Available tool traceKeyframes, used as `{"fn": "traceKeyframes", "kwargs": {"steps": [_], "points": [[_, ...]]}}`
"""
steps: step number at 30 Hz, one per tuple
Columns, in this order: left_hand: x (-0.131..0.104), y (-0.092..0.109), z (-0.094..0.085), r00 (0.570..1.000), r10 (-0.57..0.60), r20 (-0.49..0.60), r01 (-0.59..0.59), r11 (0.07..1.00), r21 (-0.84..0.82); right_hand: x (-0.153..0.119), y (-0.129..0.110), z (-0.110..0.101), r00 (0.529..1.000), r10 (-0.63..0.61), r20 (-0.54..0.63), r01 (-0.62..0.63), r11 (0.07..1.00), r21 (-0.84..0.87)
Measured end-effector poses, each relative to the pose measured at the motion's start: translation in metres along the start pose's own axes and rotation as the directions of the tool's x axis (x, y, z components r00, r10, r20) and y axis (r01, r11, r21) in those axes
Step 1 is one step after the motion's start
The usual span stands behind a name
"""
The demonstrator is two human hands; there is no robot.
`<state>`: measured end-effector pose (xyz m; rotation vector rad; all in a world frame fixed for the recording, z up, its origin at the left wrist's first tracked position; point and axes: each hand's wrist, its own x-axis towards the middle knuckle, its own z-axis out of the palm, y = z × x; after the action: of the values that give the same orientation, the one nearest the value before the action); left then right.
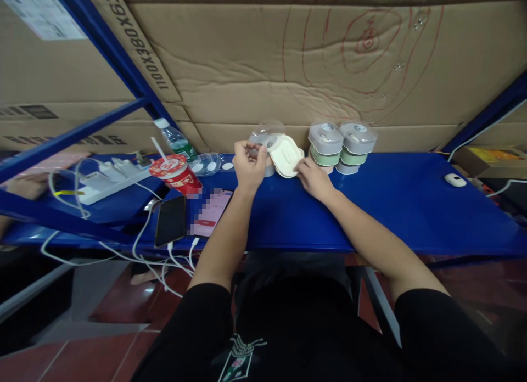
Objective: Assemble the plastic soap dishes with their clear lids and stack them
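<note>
A cream-coloured square box or lid with rounded corners [285,156] stands tilted between my hands. My right hand [316,179] pinches its lower right edge, fingertips and thumb together. My left hand [250,165] is at its left, fingers curled in and closed; what they grip is hidden. Right behind the left hand is a clear plastic cover [265,130], with a greyish container [269,167] partly showing below it. To the right of my right hand stand two stacks of small containers, each with a grey box on top, one here [326,139] and one beside it [358,138].
Left on the blue table [296,223] are clear lids [208,163], a bottle [178,140], a red cup with straw [177,173], two phones [171,222] and a power strip [111,179] with cables. A white mouse [455,180] lies right. Cardboard [247,58] backs the table. Another person's hand [27,185] shows far left.
</note>
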<state>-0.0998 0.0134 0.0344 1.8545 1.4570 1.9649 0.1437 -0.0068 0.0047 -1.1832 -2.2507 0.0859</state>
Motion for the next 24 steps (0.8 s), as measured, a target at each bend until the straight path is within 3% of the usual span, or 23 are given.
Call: {"fn": "traceKeyframes", "kwargs": {"steps": [4,6,8,10,13,17,20,24], "points": [[0.007,0.000,-0.001,0.998,-0.050,-0.036,0.043,0.986,-0.158,-0.018,-0.001,-0.021,0.968,-0.181,0.172,0.171,0.983,0.069],[0.010,0.003,-0.002,0.992,-0.130,-0.006,0.123,0.952,-0.282,-0.022,-0.002,-0.026,0.943,-0.179,0.280,0.166,0.984,0.070],[0.010,0.007,0.000,0.969,-0.231,0.091,0.248,0.891,-0.381,-0.023,0.000,-0.027,0.922,-0.133,0.364,0.125,0.991,0.045],[0.007,0.015,0.003,0.915,-0.328,0.235,0.399,0.821,-0.408,-0.021,0.005,-0.029,0.908,-0.084,0.411,0.083,0.996,0.022],[0.000,0.029,0.009,0.777,-0.435,0.455,0.598,0.735,-0.319,-0.017,0.020,-0.035,0.902,0.002,0.432,-0.008,1.000,0.013],[-0.011,0.046,0.013,0.603,-0.470,0.645,0.706,0.690,-0.157,-0.015,0.042,-0.049,0.933,0.093,0.348,-0.137,0.985,0.104],[-0.017,0.052,0.015,0.555,-0.479,0.680,0.726,0.678,-0.115,-0.015,0.051,-0.057,0.945,0.151,0.292,-0.234,0.933,0.274],[-0.022,0.053,0.019,0.546,-0.478,0.688,0.735,0.667,-0.119,-0.015,0.051,-0.061,0.920,0.162,0.356,-0.344,0.769,0.539]]}}
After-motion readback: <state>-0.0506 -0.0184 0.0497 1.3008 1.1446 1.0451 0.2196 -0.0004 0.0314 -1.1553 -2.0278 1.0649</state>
